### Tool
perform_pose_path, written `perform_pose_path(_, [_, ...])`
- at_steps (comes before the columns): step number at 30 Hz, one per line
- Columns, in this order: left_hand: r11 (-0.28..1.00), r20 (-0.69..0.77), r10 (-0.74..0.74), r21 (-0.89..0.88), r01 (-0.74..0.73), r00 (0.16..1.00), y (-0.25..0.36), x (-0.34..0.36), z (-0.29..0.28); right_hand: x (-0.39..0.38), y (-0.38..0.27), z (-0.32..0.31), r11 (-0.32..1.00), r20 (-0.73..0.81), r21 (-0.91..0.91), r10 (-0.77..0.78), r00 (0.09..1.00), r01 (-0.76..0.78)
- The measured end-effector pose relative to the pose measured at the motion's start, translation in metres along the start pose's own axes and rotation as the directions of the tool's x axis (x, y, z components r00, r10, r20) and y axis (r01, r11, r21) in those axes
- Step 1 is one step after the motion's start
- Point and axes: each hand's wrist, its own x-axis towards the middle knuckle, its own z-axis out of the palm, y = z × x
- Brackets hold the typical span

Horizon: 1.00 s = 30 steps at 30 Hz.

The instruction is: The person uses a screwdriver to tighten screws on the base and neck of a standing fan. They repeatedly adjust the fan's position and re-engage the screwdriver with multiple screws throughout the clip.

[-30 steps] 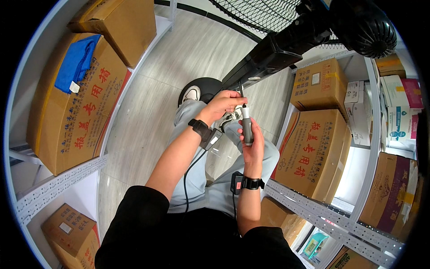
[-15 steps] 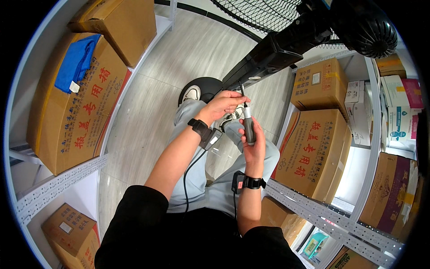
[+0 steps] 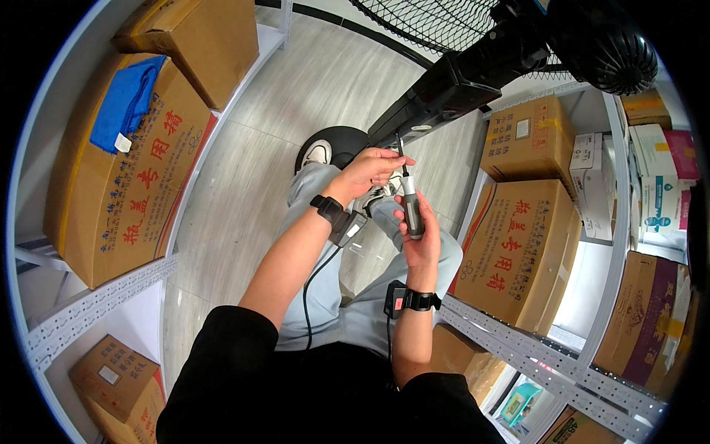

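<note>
A screwdriver (image 3: 413, 209) with a grey handle and white collar points away from me, its tip at the lower part of a black standing fan (image 3: 447, 92). Whether the tip sits in a screw is too small to tell. My right hand (image 3: 421, 240) is closed round the handle. Further along, the thumb and fingers of my left hand (image 3: 370, 170) pinch the dark shaft. The fan's column leans across the view from its round black base (image 3: 333, 140) up to the wire grille (image 3: 421, 22) and the motor housing (image 3: 621, 55).
Shelving with large cardboard boxes (image 3: 510, 255) stands on my right, and more boxes (image 3: 133, 185) fill the left shelves. A blue cloth (image 3: 127, 103) lies on a left box. Black cables (image 3: 307, 296) hang from both wrist straps. My shoes rest on the grey floor (image 3: 237, 177) by the fan base.
Almost nothing differs. My right hand and the screwdriver handle have shifted very slightly; the grip of both hands is the same.
</note>
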Motion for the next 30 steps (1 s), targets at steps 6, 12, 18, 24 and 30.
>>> perform_pose_path(6, [0.971, -0.149, 0.034, 0.240, 0.003, 0.988, -0.0008, 0.0006, 0.0038, -0.0005, -0.0020, 0.0010, 0.999, -0.004, -0.036, -0.001, 1.000, 0.001])
perform_pose_path(12, [1.000, 0.015, -0.005, 0.010, 0.005, 1.000, 0.0007, -0.0008, -0.0021, -0.0010, -0.0047, 0.0042, 1.000, 0.032, 0.005, 0.001, 0.999, -0.001])
perform_pose_path(18, [0.977, -0.110, 0.001, 0.213, 0.022, 0.994, 0.0001, -0.0002, 0.0018, 0.0000, -0.0041, 0.0031, 1.000, 0.022, -0.025, 0.002, 1.000, -0.002])
perform_pose_path(24, [1.000, 0.027, 0.007, 0.026, -0.008, 1.000, -0.0004, -0.0005, -0.0035, -0.0001, -0.0019, 0.0026, 0.999, 0.032, 0.032, 0.001, 1.000, -0.002])
perform_pose_path(30, [0.987, -0.095, -0.033, 0.155, 0.048, 0.995, -0.0022, 0.0022, -0.0038, 0.0016, -0.0023, 0.0030, 1.000, 0.017, 0.003, -0.010, 1.000, 0.010])
